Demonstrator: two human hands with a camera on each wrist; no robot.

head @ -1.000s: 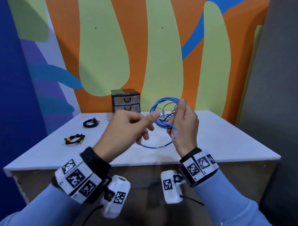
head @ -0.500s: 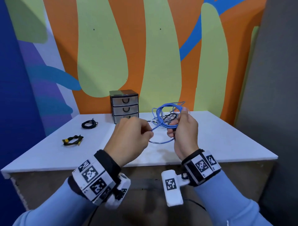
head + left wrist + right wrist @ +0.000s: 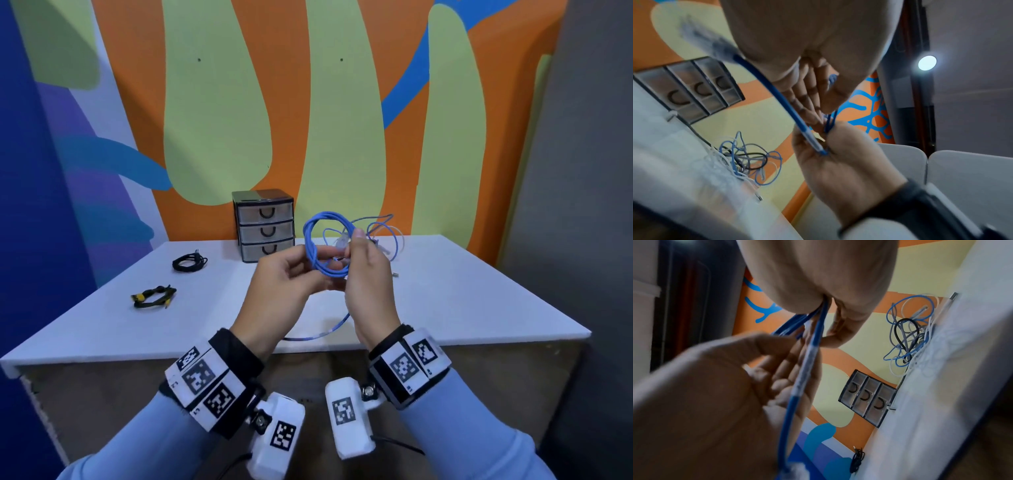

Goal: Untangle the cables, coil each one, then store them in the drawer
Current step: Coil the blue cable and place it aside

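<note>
Both hands hold the blue cable [image 3: 317,240] above the surface [image 3: 445,291]: right hand [image 3: 368,274] pinches the coil, left hand [image 3: 284,284] grips the tail. If I loosen my pinch, the loops may spring apart.

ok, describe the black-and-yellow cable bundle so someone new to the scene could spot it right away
Start at the white table and the small three-drawer unit at its back edge against the mural. Two coiled cables lie left of the drawers: an all-black coil nearer the wall, and the black-and-yellow bundle closer to the front-left edge. It alone has yellow connectors, unlike the blue cable held in the hands.
</note>
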